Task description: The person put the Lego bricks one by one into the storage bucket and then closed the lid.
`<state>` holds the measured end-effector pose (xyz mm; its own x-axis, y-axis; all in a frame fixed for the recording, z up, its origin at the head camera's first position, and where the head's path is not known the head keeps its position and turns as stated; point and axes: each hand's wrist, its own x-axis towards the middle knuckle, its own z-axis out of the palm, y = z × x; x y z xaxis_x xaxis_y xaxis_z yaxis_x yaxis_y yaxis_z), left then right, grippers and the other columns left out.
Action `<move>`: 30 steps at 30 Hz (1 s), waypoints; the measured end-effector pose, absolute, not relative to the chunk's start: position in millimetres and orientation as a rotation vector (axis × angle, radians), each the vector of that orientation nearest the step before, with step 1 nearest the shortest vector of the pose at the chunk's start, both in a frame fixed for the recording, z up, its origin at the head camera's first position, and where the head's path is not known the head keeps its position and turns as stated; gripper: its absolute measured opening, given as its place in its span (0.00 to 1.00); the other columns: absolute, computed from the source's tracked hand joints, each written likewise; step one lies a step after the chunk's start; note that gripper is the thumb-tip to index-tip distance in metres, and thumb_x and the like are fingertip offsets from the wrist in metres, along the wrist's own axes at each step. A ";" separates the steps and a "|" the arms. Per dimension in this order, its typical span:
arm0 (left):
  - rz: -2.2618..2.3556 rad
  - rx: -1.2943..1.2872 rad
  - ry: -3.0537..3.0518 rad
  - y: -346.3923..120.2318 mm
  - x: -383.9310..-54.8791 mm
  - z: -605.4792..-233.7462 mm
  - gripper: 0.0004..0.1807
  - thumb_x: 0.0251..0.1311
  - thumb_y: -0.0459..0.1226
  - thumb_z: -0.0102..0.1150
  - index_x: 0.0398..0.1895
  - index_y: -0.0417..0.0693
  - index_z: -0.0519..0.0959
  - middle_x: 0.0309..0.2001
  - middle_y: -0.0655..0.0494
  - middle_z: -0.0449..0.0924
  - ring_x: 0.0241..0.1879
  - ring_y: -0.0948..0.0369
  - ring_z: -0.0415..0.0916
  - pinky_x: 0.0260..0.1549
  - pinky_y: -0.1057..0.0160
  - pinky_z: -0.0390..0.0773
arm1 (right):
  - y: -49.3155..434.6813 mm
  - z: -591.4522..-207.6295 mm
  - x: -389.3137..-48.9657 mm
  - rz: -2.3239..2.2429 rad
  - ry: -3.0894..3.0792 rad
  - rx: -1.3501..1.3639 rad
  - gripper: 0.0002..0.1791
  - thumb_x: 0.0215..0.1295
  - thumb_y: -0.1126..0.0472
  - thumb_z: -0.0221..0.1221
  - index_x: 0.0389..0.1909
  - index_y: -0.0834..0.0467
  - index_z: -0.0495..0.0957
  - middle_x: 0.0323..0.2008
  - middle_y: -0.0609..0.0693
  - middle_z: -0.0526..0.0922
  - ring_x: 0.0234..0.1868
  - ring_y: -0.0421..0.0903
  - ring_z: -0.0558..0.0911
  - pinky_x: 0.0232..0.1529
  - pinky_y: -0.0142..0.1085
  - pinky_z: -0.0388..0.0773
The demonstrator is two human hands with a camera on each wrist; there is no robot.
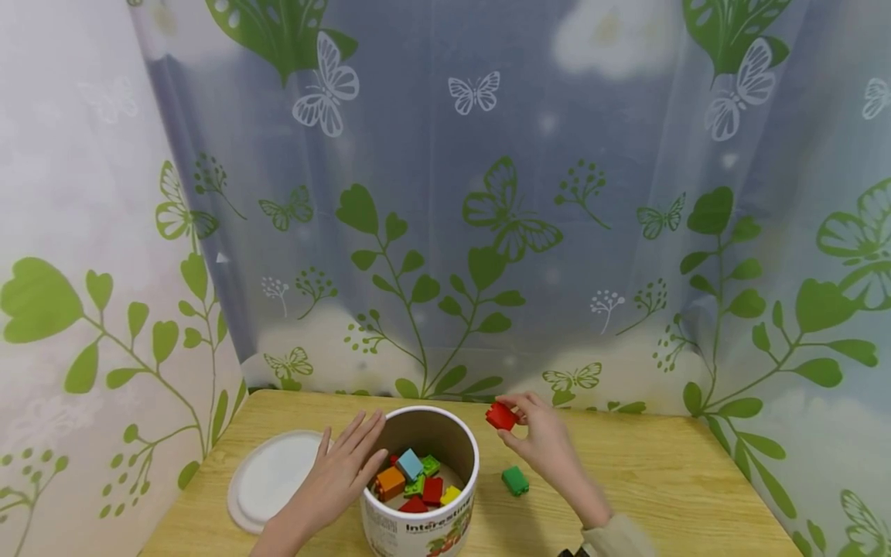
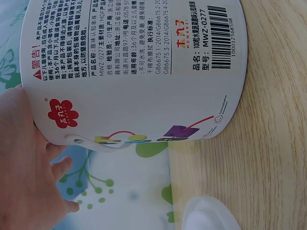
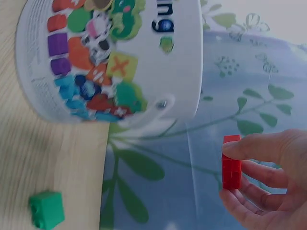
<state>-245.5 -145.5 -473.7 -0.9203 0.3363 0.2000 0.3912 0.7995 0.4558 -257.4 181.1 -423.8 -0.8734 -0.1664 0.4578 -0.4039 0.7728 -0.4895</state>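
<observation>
A white bucket (image 1: 420, 534) with printed sides stands on the wooden table. Inside it lie several toy bricks, among them an orange brick (image 1: 390, 482), a light blue brick (image 1: 410, 465) and a yellow brick (image 1: 451, 494). My left hand (image 1: 343, 464) rests on the bucket's left rim with its fingers extended. To the right of the bucket, raised above the table, my right hand (image 1: 541, 435) pinches a red toy brick (image 3: 231, 163) between thumb and fingers. Below that hand, a green brick (image 1: 516, 481) lies on the table.
A round white lid (image 1: 274, 480) lies on the table (image 1: 654, 464) at the left of the bucket. A curtain (image 1: 431, 294) printed with leaves and butterflies hangs behind the table and along its sides. The bucket's white handle (image 3: 151, 112) hangs at its side.
</observation>
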 end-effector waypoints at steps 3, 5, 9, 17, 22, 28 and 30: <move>-0.774 -0.589 -2.864 -144.8 -244.6 -472.6 0.34 0.78 0.58 0.38 0.81 0.56 0.57 0.80 0.58 0.54 0.80 0.50 0.47 0.71 0.29 0.34 | 169.0 -420.7 -258.2 0.829 -2.558 0.478 0.25 0.51 0.69 0.76 0.53 0.59 0.84 0.43 0.52 0.82 0.38 0.48 0.84 0.39 0.41 0.85; -0.777 -0.591 -2.862 -144.5 -244.3 -472.0 0.34 0.78 0.58 0.38 0.81 0.56 0.57 0.80 0.58 0.54 0.80 0.50 0.47 0.71 0.29 0.34 | 161.1 -419.3 -258.1 0.833 -2.549 0.508 0.25 0.52 0.69 0.76 0.53 0.59 0.83 0.43 0.52 0.81 0.38 0.49 0.84 0.39 0.41 0.85; -0.767 -0.588 -2.864 -144.1 -244.8 -471.9 0.34 0.78 0.58 0.38 0.81 0.56 0.56 0.80 0.59 0.54 0.80 0.51 0.47 0.72 0.30 0.34 | 146.5 -417.7 -257.7 0.836 -2.540 0.575 0.24 0.52 0.69 0.75 0.53 0.59 0.83 0.42 0.52 0.81 0.38 0.48 0.84 0.38 0.41 0.85; -0.776 -0.586 -2.860 -143.7 -243.9 -471.4 0.34 0.78 0.58 0.39 0.81 0.55 0.57 0.80 0.59 0.54 0.80 0.51 0.47 0.71 0.29 0.34 | 124.9 -419.8 -255.4 0.841 -2.610 0.708 0.24 0.56 0.67 0.74 0.55 0.61 0.82 0.42 0.51 0.79 0.39 0.49 0.83 0.39 0.38 0.84; -0.771 -0.575 -2.857 -143.0 -243.2 -471.0 0.33 0.78 0.56 0.41 0.81 0.57 0.56 0.80 0.59 0.54 0.80 0.51 0.47 0.71 0.29 0.35 | 115.4 -426.5 -253.5 0.800 -2.626 0.748 0.24 0.55 0.65 0.74 0.54 0.58 0.82 0.43 0.50 0.80 0.40 0.47 0.82 0.37 0.35 0.82; -0.768 -0.574 -2.847 -143.2 -243.5 -471.9 0.34 0.78 0.57 0.40 0.81 0.56 0.57 0.79 0.59 0.55 0.79 0.51 0.48 0.71 0.29 0.35 | 106.6 -434.6 -251.6 0.790 -2.669 0.766 0.23 0.56 0.66 0.74 0.53 0.56 0.82 0.44 0.50 0.80 0.41 0.46 0.81 0.38 0.35 0.80; -0.767 -0.574 -2.848 -143.4 -243.7 -472.3 0.34 0.78 0.58 0.39 0.81 0.56 0.58 0.79 0.59 0.55 0.79 0.51 0.48 0.71 0.29 0.35 | 104.5 -436.4 -250.9 0.789 -2.684 0.775 0.23 0.56 0.66 0.73 0.53 0.56 0.82 0.43 0.49 0.80 0.41 0.45 0.80 0.38 0.35 0.80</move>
<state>-243.7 -143.4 -472.3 -0.9180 0.3255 0.2266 0.3953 0.7975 0.4558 -250.9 104.5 -436.4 -0.8311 -0.4228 0.3613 -0.5510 0.7138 -0.4323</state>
